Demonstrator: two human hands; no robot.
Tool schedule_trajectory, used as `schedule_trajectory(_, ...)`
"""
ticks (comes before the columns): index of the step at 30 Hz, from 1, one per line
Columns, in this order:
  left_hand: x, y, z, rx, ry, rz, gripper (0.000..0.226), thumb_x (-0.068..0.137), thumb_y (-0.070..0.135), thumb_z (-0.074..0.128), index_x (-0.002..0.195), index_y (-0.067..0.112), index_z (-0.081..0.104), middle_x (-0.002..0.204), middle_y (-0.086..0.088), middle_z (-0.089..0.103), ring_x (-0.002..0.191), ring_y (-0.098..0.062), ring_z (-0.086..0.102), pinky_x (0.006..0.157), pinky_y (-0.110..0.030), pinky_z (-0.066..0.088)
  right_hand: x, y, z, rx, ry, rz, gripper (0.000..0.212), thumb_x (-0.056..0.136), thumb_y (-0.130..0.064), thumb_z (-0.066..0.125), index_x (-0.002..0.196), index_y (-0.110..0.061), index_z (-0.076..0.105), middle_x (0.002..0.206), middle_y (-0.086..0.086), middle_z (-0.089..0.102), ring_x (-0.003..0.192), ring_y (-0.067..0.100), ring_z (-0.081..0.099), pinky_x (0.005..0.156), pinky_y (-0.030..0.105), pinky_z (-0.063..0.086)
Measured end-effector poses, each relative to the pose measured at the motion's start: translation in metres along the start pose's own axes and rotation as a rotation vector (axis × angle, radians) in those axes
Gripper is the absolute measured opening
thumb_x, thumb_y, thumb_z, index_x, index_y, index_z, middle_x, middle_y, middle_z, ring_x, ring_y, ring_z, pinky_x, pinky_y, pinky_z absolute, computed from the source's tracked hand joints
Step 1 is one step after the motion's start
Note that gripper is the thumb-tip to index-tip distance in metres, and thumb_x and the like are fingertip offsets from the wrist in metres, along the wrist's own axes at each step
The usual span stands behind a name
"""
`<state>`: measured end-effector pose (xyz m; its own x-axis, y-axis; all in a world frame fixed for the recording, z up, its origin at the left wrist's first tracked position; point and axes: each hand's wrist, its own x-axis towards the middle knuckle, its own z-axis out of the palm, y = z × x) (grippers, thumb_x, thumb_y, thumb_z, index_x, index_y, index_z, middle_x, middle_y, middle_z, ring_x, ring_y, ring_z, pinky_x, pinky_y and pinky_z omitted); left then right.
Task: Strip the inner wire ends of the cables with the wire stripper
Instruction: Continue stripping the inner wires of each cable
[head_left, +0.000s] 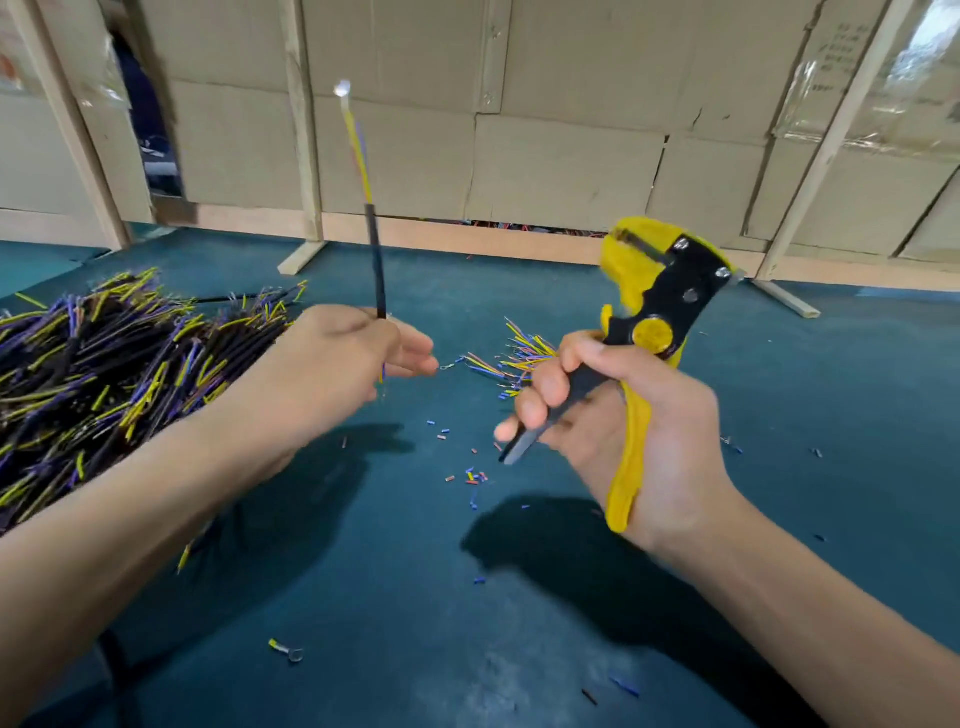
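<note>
Cardboard panels (561, 156) braced by pale wooden battens (304, 130) close off the top of the frame, standing on a teal tabletop (415, 597) that fills the lower two thirds. Left of centre, the left hand (332, 358) pinches a single black cable (376, 260) and holds it nearly upright; the cable rises out of the top of the hand, its yellow and blue inner wires (358, 150) fan out above the black sheath, and a blurred pale tip shows at the very top, while a short length of wire hangs below the fingers. Right of centre, well apart from the cable, the right hand (623, 415) is curled round the handles of a yellow and black wire stripper (654, 317), whose head points toward the upper right of the frame and touches no wire. At the left edge lies a large heap of cables (104, 374) with yellow and blue ends. Between the two hands, farther back, rests a smaller cable bundle (519, 353) with fanned coloured wires. Short insulation scraps (467, 478) in blue, red and yellow are scattered over the tabletop below the hands, and a small ring terminal (285, 649) lies near the bottom of the frame.
</note>
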<state>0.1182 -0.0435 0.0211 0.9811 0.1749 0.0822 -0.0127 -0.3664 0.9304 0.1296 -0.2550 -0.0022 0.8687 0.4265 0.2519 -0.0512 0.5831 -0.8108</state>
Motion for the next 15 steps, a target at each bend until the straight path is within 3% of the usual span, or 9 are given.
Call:
schedule_trajectory(3,0.017,0.008,0.011,0.175,-0.040,0.134,0.028,0.105,0.011,0.038,0.107,0.015,0.065,0.063,0.003,0.065,0.063,-0.011,0.063,0.073,-0.032,0.043,0.007,-0.015,-0.012,-0.119,0.197,-0.196,0.013,0.086,-0.012,0.059,0.073,-0.010,0.060,0.066,0.016,0.052,0.059,0.033,0.056,0.066,0.051,0.056)
schedule_trajectory(6,0.030,0.012,0.032,0.389,-0.136,0.292,0.025,0.107,0.019,0.035,0.121,0.020,0.056,0.068,0.000,0.052,0.056,-0.016,0.051,0.063,-0.032,0.046,0.012,-0.023,-0.021,-0.286,0.437,-0.314,0.037,0.093,-0.005,0.061,0.058,-0.017,0.064,0.060,0.012,0.056,0.052,0.031,0.057,0.064,0.052,0.057)
schedule_trajectory(8,0.036,0.014,0.050,0.533,-0.172,0.407,0.018,0.107,0.025,0.034,0.117,0.025,0.050,0.063,0.000,0.050,0.050,-0.014,0.048,0.054,-0.032,0.043,0.014,-0.027,-0.026,-0.327,0.590,-0.356,0.035,0.095,-0.003,0.060,0.061,-0.011,0.061,0.056,0.009,0.057,0.050,0.028,0.057,0.061,0.049,0.058)
schedule_trajectory(11,0.047,0.016,0.077,0.814,-0.179,0.559,0.011,0.107,0.028,0.034,0.111,0.019,0.038,0.059,-0.001,0.045,0.053,-0.029,0.049,0.056,-0.039,0.036,0.017,-0.035,-0.032,-0.314,0.761,-0.410,0.024,0.094,-0.004,0.060,0.070,-0.003,0.055,0.053,0.006,0.055,0.050,0.026,0.056,0.057,0.043,0.056)
schedule_trajectory(13,0.060,0.020,0.091,0.955,-0.179,0.616,0.009,0.103,0.019,0.038,0.110,0.016,0.033,0.060,0.002,0.045,0.051,-0.027,0.045,0.056,-0.040,0.036,0.018,-0.041,-0.037,-0.329,0.831,-0.471,0.022,0.092,-0.006,0.059,0.070,-0.002,0.056,0.052,0.005,0.056,0.050,0.026,0.055,0.057,0.041,0.053)
schedule_trajectory(15,0.073,0.025,0.100,1.075,-0.248,0.648,0.024,0.098,0.012,0.040,0.120,0.016,0.035,0.082,-0.010,0.061,0.066,-0.033,0.054,0.062,-0.043,0.043,0.019,-0.044,-0.043,-0.412,0.874,-0.526,0.021,0.090,-0.010,0.059,0.073,0.002,0.059,0.054,0.006,0.058,0.051,0.024,0.058,0.056,0.039,0.052)
